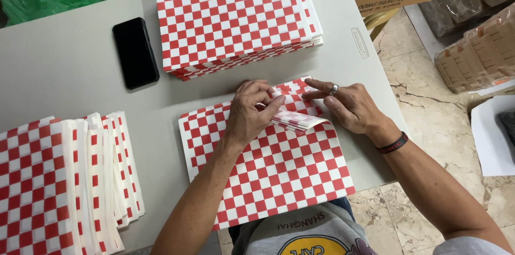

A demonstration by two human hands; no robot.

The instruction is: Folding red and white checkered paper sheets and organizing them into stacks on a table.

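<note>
A: Left hand?
B: Pinching the folded-over top corner of the red-and-white checkered paper sheets lying in front of the person, fingers curled on the flap.
A: Right hand?
B: Flat, fingers stretched out, pressing the same flap near the sheet's far right corner; ring and dark wristband show. It grips nothing.
A: Progress?
B: Looks like midway. A fanned batch of checkered folded pieces sits at the near left of the grey table, probably finished. A tall stack of flat checkered sheets at the far side seems untouched.
A: Anything else?
B: Black phone lying left of that stack.
</note>
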